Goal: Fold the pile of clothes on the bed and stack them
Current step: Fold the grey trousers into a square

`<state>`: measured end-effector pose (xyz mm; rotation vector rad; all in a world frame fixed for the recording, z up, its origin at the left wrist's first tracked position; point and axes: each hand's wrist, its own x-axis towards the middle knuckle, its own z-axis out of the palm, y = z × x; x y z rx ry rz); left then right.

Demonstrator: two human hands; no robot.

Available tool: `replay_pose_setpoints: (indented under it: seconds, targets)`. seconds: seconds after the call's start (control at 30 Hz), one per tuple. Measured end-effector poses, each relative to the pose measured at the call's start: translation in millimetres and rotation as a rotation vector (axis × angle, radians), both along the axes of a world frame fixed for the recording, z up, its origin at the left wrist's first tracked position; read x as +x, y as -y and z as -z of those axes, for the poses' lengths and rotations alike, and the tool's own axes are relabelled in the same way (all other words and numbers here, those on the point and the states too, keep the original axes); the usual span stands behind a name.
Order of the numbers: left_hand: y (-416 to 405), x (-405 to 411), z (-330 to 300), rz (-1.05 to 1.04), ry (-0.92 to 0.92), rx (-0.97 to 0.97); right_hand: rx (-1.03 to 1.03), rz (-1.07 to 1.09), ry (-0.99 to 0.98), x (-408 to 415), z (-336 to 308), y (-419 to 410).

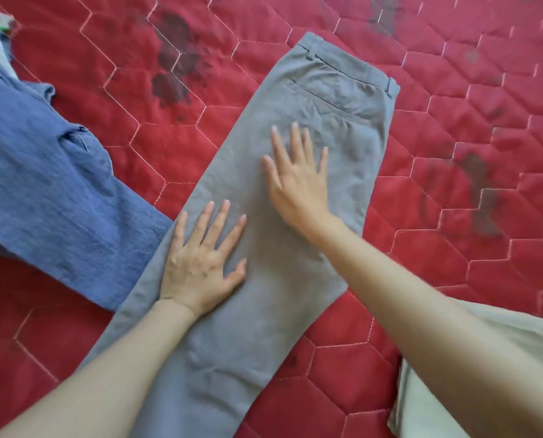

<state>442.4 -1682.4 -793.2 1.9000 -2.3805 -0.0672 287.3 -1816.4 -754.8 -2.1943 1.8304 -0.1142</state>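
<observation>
Red quilt (453, 184): grey trousers (295, 279) diagonal, waistband upper right; left hand (200, 263), right hand (298, 181) fingers flat.

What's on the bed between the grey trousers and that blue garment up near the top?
Nothing but bare red quilt lies between the grey trousers and the blue garment there, in the head view; lower down they touch.

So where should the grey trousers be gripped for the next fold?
Probably at the waistband of the grey trousers, coming from the far end: they lie flat and doubled lengthwise, and both the left hand and right hand press mid-length.
</observation>
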Motion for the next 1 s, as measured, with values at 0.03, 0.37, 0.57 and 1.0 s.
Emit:
replay_pose_setpoints:
  seconds: [0.03, 0.37, 0.57, 1.0]
  targets:
    - [-0.1, 0.5, -0.5, 0.001, 0.002, 0.0, 0.037, -0.099, 0.01, 6.8, 3.4, -40.7]
    - [-4.9, -4.1, -2.2, -0.032, 0.012, 0.05, -0.07, 0.355, 0.182, -142.1, -1.1, -150.8]
    - [-26.1, -20.8, 1.9, -0.07, -0.042, 0.038, -0.131, 0.346, 0.382, -128.2, -4.6, -156.1]
    - [-24.8, -17.8, 3.6, -0.074, -0.064, -0.029, -0.205, 0.559, 0.279, -141.7, 3.1, -136.0]
